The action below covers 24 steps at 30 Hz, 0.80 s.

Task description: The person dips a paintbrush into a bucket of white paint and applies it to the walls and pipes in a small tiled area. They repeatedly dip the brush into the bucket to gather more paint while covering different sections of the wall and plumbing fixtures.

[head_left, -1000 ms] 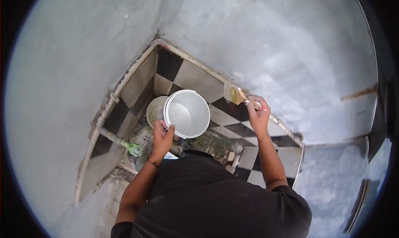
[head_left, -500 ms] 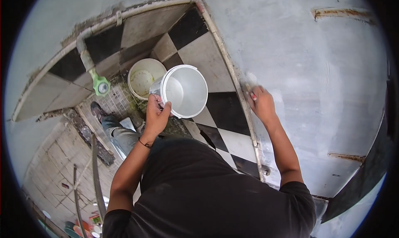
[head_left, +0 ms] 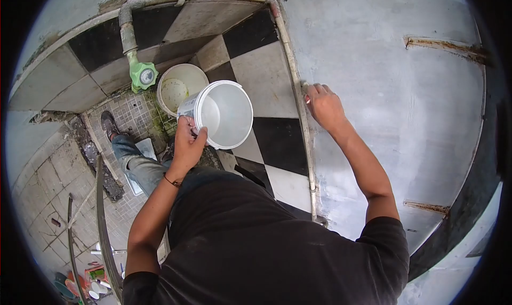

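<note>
My left hand (head_left: 188, 145) grips the near rim of a white plastic bucket (head_left: 226, 115), which is tilted so that its pale inside shows. My right hand (head_left: 324, 106) is closed around a small tool, mostly hidden by the fingers, with a bit of red or white at its side. It is close against the grey-white painted wall (head_left: 384, 102), beside the pipe (head_left: 298, 91) that edges the tiles.
A second bucket (head_left: 182, 86) with a stained inside stands in the tiled corner. Left of it, a green valve (head_left: 144, 77) hangs from the pipe. Rusty brackets (head_left: 448, 48) jut from the wall at right. Long bars (head_left: 102, 219) and assorted items lie at lower left.
The view has shifted, so the valve and corner sit further right. My right hand has moved up along the pipe edge. My left hand still holds the bucket.
</note>
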{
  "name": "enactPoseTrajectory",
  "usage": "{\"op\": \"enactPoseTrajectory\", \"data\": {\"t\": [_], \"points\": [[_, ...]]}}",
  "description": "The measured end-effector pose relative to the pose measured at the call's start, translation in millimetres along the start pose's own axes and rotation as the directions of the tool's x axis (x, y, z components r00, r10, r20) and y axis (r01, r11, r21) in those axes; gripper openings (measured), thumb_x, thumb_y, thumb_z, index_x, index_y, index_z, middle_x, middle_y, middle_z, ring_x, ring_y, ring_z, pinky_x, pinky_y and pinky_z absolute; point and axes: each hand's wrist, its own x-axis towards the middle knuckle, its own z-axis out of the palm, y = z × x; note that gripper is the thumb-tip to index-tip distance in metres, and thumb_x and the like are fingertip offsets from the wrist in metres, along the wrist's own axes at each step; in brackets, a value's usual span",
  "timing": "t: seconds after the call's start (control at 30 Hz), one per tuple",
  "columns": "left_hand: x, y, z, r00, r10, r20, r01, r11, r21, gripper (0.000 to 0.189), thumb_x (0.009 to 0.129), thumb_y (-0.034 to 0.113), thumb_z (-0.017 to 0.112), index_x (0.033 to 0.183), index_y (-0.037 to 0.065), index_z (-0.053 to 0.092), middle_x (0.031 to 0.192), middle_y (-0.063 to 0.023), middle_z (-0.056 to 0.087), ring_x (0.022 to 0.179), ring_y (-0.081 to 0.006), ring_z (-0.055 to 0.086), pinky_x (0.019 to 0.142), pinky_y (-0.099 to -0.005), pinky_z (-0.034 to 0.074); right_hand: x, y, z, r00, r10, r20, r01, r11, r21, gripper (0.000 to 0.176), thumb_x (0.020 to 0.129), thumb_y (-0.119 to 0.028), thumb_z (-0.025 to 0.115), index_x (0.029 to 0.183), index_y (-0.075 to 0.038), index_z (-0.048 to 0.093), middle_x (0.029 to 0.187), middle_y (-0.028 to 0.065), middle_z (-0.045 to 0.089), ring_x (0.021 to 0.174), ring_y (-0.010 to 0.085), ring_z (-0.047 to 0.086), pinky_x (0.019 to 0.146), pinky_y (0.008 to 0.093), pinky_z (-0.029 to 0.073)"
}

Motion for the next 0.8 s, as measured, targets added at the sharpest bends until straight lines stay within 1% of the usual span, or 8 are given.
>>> {"op": "enactPoseTrajectory", "data": {"t": [0.03, 0.1, 0.2, 0.3, 0.47, 0.57, 0.6, 0.8], "points": [[0, 2, -2, 1.000, 0.004, -0.007, -0.004, 1.000, -0.004, 0.023, 0.088, 0.000, 0.058, 0.099, 0.002, 0.039, 0.086, -0.0055, 0.050, 0.066, -0.0076, 0.053, 0.052, -0.0223, 0.049, 0, -3, -1, 1.000, -0.007, 0.005, 0.008, 1.000, -0.004, 0.014, 0.084, -0.012, 0.058, 0.095, -0.003, 0.056, 0.089, 0.0155, 0.061, 0.086, 0.0335, 0.062, 0.072, 0.0440, 0.052], [-1, 6, -6, 1.000, 0.006, -0.016, -0.006, 1.000, -0.009, 0.022, 0.088, 0.000, 0.058, 0.099, 0.003, 0.039, 0.086, -0.0053, 0.050, 0.066, -0.0074, 0.053, 0.052, -0.0223, 0.049, -7, -10, 1, 0.964, -0.260, -0.060, 0.250, 0.959, -0.132, 0.016, 0.082, -0.015, 0.058, 0.094, -0.004, 0.058, 0.089, 0.0119, 0.060, 0.090, 0.0294, 0.060, 0.077, 0.0410, 0.051], [3, 3, -10, 1.000, 0.018, -0.023, -0.019, 1.000, -0.016, 0.022, 0.088, 0.000, 0.059, 0.098, 0.003, 0.039, 0.086, -0.0050, 0.050, 0.067, -0.0070, 0.052, 0.052, -0.0223, 0.049, -34, -20, 25, 0.951, -0.289, 0.109, 0.308, 0.914, -0.266, 0.017, 0.080, -0.017, 0.058, 0.092, -0.005, 0.060, 0.091, 0.0101, 0.060, 0.094, 0.0264, 0.058, 0.080, 0.0374, 0.049], [4, 4, -10, 1.000, 0.014, -0.024, -0.014, 0.999, -0.029, 0.022, 0.087, -0.001, 0.059, 0.098, 0.003, 0.040, 0.086, -0.0044, 0.049, 0.067, -0.0065, 0.051, 0.053, -0.0222, 0.049, -82, -22, 55, 0.939, -0.303, 0.163, 0.342, 0.872, -0.351, 0.020, 0.080, -0.021, 0.059, 0.090, -0.004, 0.062, 0.090, 0.0102, 0.060, 0.093, 0.0254, 0.058, 0.080, 0.0361, 0.048], [3, 0, -10, 1.000, -0.003, -0.002, 0.002, 0.999, -0.034, 0.022, 0.087, -0.001, 0.059, 0.097, 0.003, 0.040, 0.085, -0.0031, 0.047, 0.067, -0.0057, 0.048, 0.053, -0.0219, 0.049, -170, -45, 79, 0.893, -0.186, 0.411, 0.242, 0.966, -0.089, 0.032, 0.076, -0.032, 0.066, 0.090, -0.003, 0.063, 0.088, 0.0109, 0.060, 0.090, 0.0258, 0.058, 0.077, 0.0369, 0.049], [0, -5, -11, 1.000, 0.003, -0.007, -0.003, 1.000, 0.020, 0.022, 0.087, -0.002, 0.059, 0.097, 0.003, 0.040, 0.085, -0.0028, 0.046, 0.067, -0.0053, 0.047, 0.052, -0.0220, 0.049, -191, -61, 81, 0.863, -0.130, 0.488, 0.167, 0.985, -0.033, 0.035, 0.075, -0.035, 0.068, 0.088, -0.003, 0.064, 0.089, 0.0116, 0.060, 0.090, 0.0269, 0.060, 0.075, 0.0379, 0.050], [-2, -8, -11, 1.000, -0.007, -0.009, 0.007, 1.000, 0.012, 0.022, 0.086, -0.002, 0.059, 0.097, 0.003, 0.040, 0.084, -0.0028, 0.046, 0.066, -0.0053, 0.047, 0.052, -0.0221, 0.049, -190, -63, 82, 0.868, -0.094, 0.488, 0.094, 0.995, 0.023, 0.027, 0.082, -0.029, 0.064, 0.091, -0.004, 0.062, 0.089, 0.0122, 0.060, 0.091, 0.0279, 0.061, 0.075, 0.0390, 0.052], [-10, -8, -12, 1.000, 0.002, -0.009, -0.002, 1.000, 0.011, 0.022, 0.086, -0.002, 0.059, 0.097, 0.002, 0.040, 0.085, -0.0040, 0.047, 0.066, -0.0062, 0.048, 0.052, -0.0228, 0.049, -96, -42, 59, 0.882, 0.010, 0.471, 0.067, 0.987, -0.148, 0.013, 0.087, -0.015, 0.053, 0.095, -0.005, 0.058, 0.093, 0.0123, 0.062, 0.094, 0.0290, 0.062, 0.074, 0.0392, 0.054]]}}
